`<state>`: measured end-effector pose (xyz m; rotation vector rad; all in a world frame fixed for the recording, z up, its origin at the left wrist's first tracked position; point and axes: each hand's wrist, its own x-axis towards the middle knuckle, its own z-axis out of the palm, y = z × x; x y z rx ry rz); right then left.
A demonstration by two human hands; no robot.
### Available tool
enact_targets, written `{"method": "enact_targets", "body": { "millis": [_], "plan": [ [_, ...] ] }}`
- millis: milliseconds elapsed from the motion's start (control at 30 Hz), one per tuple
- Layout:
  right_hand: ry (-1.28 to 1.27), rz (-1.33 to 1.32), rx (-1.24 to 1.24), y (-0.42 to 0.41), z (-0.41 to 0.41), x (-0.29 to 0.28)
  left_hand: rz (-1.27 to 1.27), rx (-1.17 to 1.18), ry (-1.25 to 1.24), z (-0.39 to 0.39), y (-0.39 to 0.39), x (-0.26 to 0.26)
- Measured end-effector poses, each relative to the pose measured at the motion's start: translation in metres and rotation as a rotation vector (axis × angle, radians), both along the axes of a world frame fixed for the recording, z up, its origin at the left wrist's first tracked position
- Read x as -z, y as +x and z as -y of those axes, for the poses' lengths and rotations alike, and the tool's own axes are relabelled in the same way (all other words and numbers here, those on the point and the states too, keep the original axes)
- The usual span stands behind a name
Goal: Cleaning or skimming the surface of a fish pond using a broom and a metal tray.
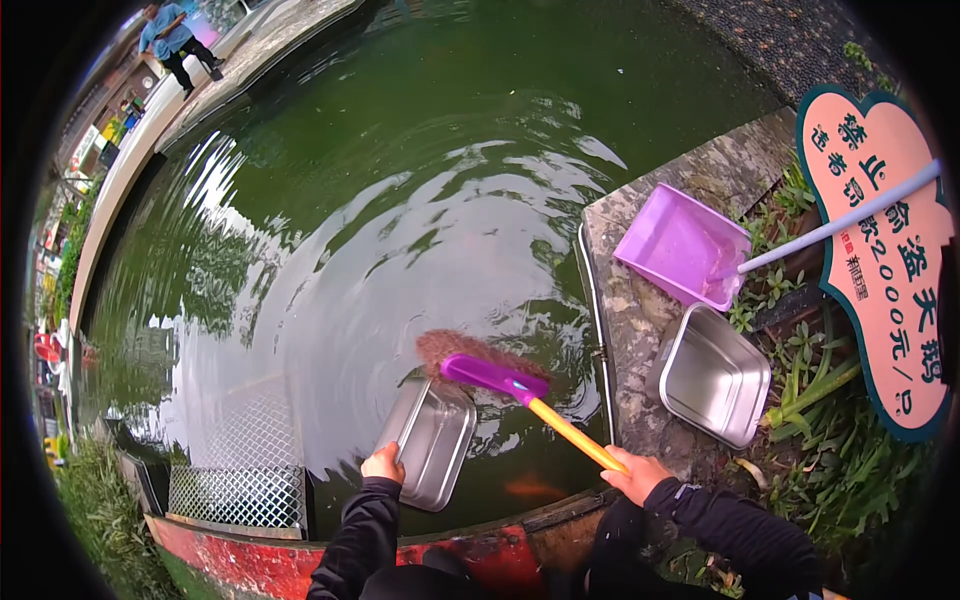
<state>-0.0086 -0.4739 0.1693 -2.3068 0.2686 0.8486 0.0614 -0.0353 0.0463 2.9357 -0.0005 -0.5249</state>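
Observation:
My left hand grips the left side wall of a rectangular stainless steel pan, tilted above or at the green pond water. My right hand is wrapped around the lower end of a broom's yellow handle. The broom has a purple plastic head and reddish-brown bristles, which lie over the water past the pan's far edge. Whether the bristles touch the pan is hard to tell. An orange fish shape shows in the water right of the pan.
On the stone ledge to the right stand a purple dustpan with a grey pole and a second steel pan. A sign bearing writing rises behind. A red wall edges the near bank; metal mesh stands left. A person is on the far walkway.

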Motion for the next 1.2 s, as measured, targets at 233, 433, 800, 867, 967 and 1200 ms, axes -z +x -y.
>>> {"method": "enact_targets", "body": {
  "millis": [233, 433, 800, 867, 967, 1200],
  "plan": [
    [-0.076, 0.064, -0.368, 0.007, -0.058, -0.052, 0.16, 0.091, -0.056, -0.005, -0.008, -0.001],
    [-0.103, 0.039, -0.302, 0.034, -0.035, -0.027, 0.127, 0.092, -0.104, 0.004, 0.001, -0.018],
    [-0.012, -0.177, -0.158, 0.034, 0.008, 0.014, 0.106, -0.003, -0.241, -0.005, -0.015, -0.019],
    [-0.019, -0.142, -0.184, 0.035, 0.013, 0.008, 0.086, -0.035, -0.235, -0.005, -0.018, -0.023],
    [-0.123, -0.146, -0.236, 0.05, 0.033, -0.01, 0.158, -0.043, -0.158, -0.016, -0.016, -0.022],
    [-0.297, -0.097, 0.11, 0.038, 0.021, 0.03, 0.164, -0.007, -0.126, -0.028, -0.013, -0.014]
  ]
}}
